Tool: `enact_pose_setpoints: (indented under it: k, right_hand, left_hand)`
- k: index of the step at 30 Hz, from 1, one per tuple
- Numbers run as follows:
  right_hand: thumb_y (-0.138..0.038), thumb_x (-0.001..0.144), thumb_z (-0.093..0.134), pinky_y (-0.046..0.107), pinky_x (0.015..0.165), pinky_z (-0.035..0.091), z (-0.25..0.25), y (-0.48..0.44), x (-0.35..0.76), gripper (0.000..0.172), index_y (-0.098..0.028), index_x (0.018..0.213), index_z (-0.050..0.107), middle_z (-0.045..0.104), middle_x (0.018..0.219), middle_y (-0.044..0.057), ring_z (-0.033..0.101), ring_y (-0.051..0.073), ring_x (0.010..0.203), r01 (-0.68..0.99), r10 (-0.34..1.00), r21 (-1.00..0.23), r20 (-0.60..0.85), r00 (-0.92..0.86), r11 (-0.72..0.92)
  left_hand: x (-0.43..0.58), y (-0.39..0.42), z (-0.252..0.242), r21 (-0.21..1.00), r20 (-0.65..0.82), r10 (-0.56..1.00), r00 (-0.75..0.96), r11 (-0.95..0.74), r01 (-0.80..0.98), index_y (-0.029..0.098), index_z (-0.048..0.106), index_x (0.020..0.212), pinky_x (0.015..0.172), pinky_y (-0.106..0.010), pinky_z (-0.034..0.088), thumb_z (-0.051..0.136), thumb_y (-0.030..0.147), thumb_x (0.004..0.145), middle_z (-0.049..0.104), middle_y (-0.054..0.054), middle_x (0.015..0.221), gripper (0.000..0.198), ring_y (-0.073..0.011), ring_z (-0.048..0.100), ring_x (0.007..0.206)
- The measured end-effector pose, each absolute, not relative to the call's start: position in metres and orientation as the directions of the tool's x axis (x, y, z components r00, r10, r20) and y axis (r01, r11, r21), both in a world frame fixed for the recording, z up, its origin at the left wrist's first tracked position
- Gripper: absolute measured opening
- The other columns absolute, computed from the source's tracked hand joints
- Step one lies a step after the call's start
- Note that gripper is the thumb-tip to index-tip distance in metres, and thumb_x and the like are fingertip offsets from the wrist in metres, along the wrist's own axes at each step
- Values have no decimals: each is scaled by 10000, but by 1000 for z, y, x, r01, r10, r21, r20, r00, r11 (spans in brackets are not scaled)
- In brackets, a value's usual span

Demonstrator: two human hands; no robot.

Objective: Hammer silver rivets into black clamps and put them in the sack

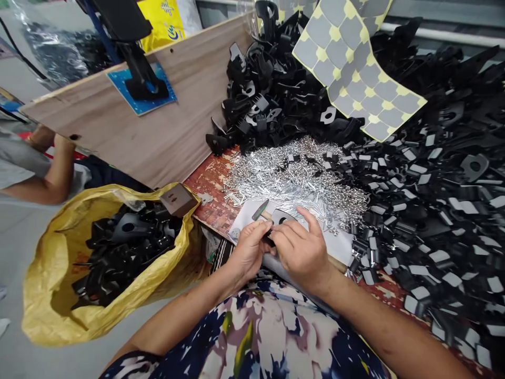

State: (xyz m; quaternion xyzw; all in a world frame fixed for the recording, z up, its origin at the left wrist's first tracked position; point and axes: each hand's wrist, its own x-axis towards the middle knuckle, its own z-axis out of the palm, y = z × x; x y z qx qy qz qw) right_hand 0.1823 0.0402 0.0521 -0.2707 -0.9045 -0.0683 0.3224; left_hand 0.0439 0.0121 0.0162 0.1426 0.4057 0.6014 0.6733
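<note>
Both hands meet at the table's front edge. My left hand [252, 245] has its fingers closed on a black plastic part [281, 216]. My right hand [302, 245] pinches the same part from the other side, with one finger raised. Fingers hide much of the part. Just beyond them a small hammer [261, 210] with a greenish head lies on a white sheet [245, 215]. A heap of thin silvery metal pins [276, 176] spreads behind the sheet.
Small black pieces with grey pads [418, 237] cover the right side. Black clips [268, 95] and a grey sticker sheet [351, 63] lie at the back. A wooden board [177, 105] stands left, above a yellow sack [43, 295] of black parts. Another person's arm [55, 173] shows far left.
</note>
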Motion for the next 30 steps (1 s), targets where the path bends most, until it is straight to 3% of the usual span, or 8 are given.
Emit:
enact_pose_setpoints:
  k: [6, 9, 12, 16, 20, 22, 25, 30]
  right_hand:
    - [-171, 984, 522, 483, 1169, 296, 54, 41, 180, 158, -263, 880, 598, 744, 872, -29, 654, 165, 837, 547, 551, -192, 550, -628, 815]
    - [-143, 996, 486, 442, 1080, 354, 46, 42, 178, 172, -249, 1009, 620, 743, 936, 1, 643, 182, 889, 492, 561, -271, 459, -689, 827]
    - [-169, 988, 510, 412, 863, 417, 29, 47, 194, 144, -194, 1074, 623, 698, 949, 90, 611, 246, 892, 614, 646, -203, 265, -715, 763]
    - [-296, 945, 620, 362, 689, 393, 8, 49, 234, 132, -201, 869, 567, 623, 883, 112, 577, 264, 800, 809, 809, -36, 80, -583, 587]
    - [-298, 977, 561, 300, 524, 339, 7, 39, 262, 100, -205, 1012, 571, 608, 700, 10, 551, 194, 561, 858, 859, -128, -67, -508, 497]
    - [-288, 1009, 500, 295, 505, 364, 15, 31, 270, 246, -214, 1235, 563, 633, 677, -8, 582, 198, 542, 831, 843, -194, -35, -538, 522]
    - [-247, 1032, 460, 296, 566, 458, 31, 17, 277, 483, -295, 1512, 437, 720, 907, 43, 659, 195, 659, 719, 767, -273, 157, -622, 639]
    - [-117, 991, 477, 252, 552, 461, 29, -2, 272, 672, -327, 1612, 328, 637, 794, 10, 587, 156, 592, 636, 694, -277, 302, -654, 720]
  left_hand:
    - [27, -6, 20, 822, -229, 972, -47, 167, -545, 195, 596, 919, 569, -210, 456, 875, 469, 726, 567, 25, 822, 436, -106, 504, 654]
    - [2, -27, 17, 972, -100, 968, -232, 46, -229, 239, 552, 1070, 712, -228, 458, 859, 340, 765, 593, 23, 900, 445, -147, 553, 802]
    - [-23, -46, 12, 987, -123, 947, -296, 147, 59, 230, 596, 1173, 724, -253, 448, 685, 348, 920, 643, -1, 894, 293, -175, 573, 797]
    - [-28, -52, -2, 965, -235, 932, -277, 257, 47, 215, 702, 1083, 528, -243, 381, 644, 464, 924, 627, 8, 721, 301, -162, 505, 588]
    - [-8, -42, -21, 965, -218, 930, -296, 250, 76, 198, 768, 1025, 519, -247, 373, 622, 474, 927, 588, 21, 643, 327, -149, 478, 529]
    - [-2, -39, -27, 955, -138, 943, -304, 208, 210, 201, 781, 988, 597, -249, 402, 558, 422, 971, 591, 20, 646, 314, -160, 527, 588]
    - [-1, -38, -32, 926, -54, 953, -297, 159, 341, 217, 773, 948, 668, -252, 408, 486, 363, 1011, 605, 16, 662, 328, -174, 566, 643]
    - [-3, -40, -34, 925, 8, 947, -321, 114, 362, 225, 732, 888, 728, -270, 397, 480, 306, 1014, 649, -8, 747, 293, -196, 590, 713]
